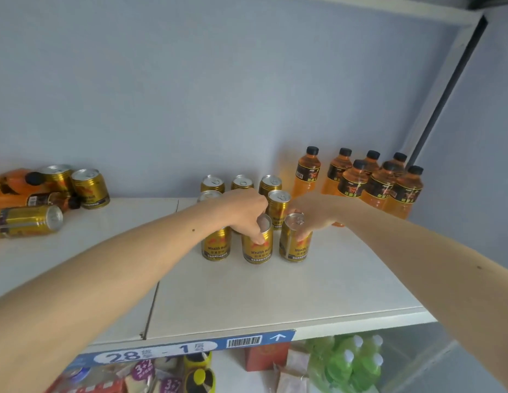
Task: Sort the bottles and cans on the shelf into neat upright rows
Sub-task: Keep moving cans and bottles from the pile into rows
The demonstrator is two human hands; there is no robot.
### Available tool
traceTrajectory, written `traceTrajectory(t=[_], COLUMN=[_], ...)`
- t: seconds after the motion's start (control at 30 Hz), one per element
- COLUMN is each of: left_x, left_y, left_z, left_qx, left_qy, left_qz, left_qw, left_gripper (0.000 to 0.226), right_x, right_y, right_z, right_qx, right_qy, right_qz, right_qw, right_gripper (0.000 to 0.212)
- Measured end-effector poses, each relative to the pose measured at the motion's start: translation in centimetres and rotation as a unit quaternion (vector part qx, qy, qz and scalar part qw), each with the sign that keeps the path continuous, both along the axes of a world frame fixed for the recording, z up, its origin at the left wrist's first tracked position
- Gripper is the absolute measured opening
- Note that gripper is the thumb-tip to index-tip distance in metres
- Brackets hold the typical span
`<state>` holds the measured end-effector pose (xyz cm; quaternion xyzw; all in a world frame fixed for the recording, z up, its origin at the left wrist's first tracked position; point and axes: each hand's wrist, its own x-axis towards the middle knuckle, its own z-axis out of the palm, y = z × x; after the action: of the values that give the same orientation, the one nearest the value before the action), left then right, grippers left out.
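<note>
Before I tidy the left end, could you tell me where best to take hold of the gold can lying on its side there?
Probably round the middle of the lying can, coming down from above. Its side wall faces up, its silver top points right, and the shelf in front of it is bare. A grip across the body lets you tip it upright.

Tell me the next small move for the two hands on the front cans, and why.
Probably let go of both front cans and reach left for the can lying on its side. The left hand grips the middle can, the right hand the right can; both cans already stand upright in line.
</note>
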<state>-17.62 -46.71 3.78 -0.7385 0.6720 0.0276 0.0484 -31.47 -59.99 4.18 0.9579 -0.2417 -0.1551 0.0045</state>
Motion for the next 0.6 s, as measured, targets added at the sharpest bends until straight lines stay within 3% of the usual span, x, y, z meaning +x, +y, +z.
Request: traceTrajectory(t=[0.2,0.6], left_x=[0.1,0.6], left_y=[-2.2,-3.6], left_z=[-0.6,-1.5], left_qx=[0.026,0.056], left_qy=[0.002,0.005], left_qz=[0.035,0.06], left_qw=[0.999,0.997], left_gripper=[0.042,0.052], right_x=[1.2,2.2], right_y=[-2.6,-3.9], right_z=[-0.8,-1.3], right_qx=[0.002,0.015], right_qy=[-0.003,-0.025], right_qz=[0.047,0.074], right_qw=[0.999,0.997], right_gripper=[0.073,0.075])
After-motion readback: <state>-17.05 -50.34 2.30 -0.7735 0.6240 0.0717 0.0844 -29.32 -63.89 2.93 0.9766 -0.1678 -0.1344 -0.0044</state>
